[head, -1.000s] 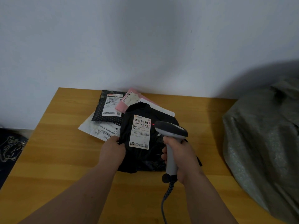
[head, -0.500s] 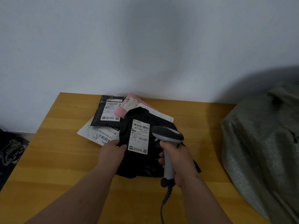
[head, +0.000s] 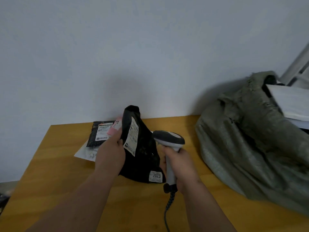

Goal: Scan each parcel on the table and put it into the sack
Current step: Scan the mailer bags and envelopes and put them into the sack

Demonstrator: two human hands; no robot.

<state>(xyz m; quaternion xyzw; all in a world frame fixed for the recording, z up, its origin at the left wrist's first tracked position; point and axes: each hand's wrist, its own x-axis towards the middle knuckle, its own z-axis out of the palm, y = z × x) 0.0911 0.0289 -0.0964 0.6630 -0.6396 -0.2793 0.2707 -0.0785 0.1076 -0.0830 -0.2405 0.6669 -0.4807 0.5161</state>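
- Lifted since half a second ago, the black parcel [head: 142,153] now stands nearly upright, its top end raised against the wall where earlier it lay flat on the pile.
- Left hand [head: 111,154] grips its left edge, fingers [head: 119,133] curled round the soft, crinkled plastic; the lower end still reaches down to the counter [head: 55,164].
- White label [head: 132,138], a long rectangle, faces right and is seen at a slant; a smaller white sticker [head: 156,176] sits at the lower corner.
- Right hand [head: 180,169] grips the scanner [head: 168,144], fingers wrapped round its pale grey handle; the smooth, rounded dark head points left at the black parcel, just beside it.
- Coiled dark cable [head: 168,203] hangs from the handle's base.
- Behind the left hand lie three flat parcels: a dark dotted bag [head: 98,134] with a white label, a pink one [head: 114,129] mostly hidden, and a white one [head: 85,153] at the bottom.
- Sack [head: 250,144], coarse grey-green woven cloth with a frayed rim, slumps in folds on the right of the counter, well apart from the pile; a flat white thing [head: 289,104] sticks out of its mouth.
- Counter is smooth yellow wood with visible grain.
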